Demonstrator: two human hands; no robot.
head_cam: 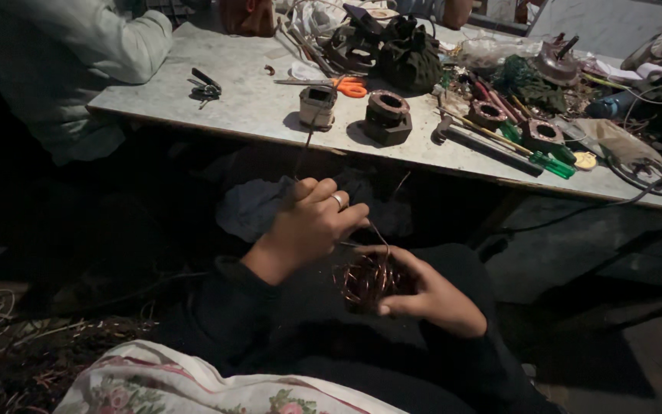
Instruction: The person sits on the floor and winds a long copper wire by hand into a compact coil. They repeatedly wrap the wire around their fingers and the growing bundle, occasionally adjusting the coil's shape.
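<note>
Head view: copper wire coil [365, 280] dim, half-hidden.

One tangled coil of copper wire [365, 280] sits at the centre. Three round brown wound motor cores lie on the table: one at 12 o'clock [387, 115], two at 1 o'clock [488, 113] [542, 134]. One orange-handled pair of scissors [342, 84] lies at 12 o'clock, and one green-handled screwdriver [549, 162] at 2 o'clock.

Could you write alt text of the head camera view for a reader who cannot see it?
A person's right hand holds a tangled copper wire coil while the left hand pinches a strand above it. Beyond stands a cluttered workbench with orange-handled scissors and another person's pale sleeve.
</note>
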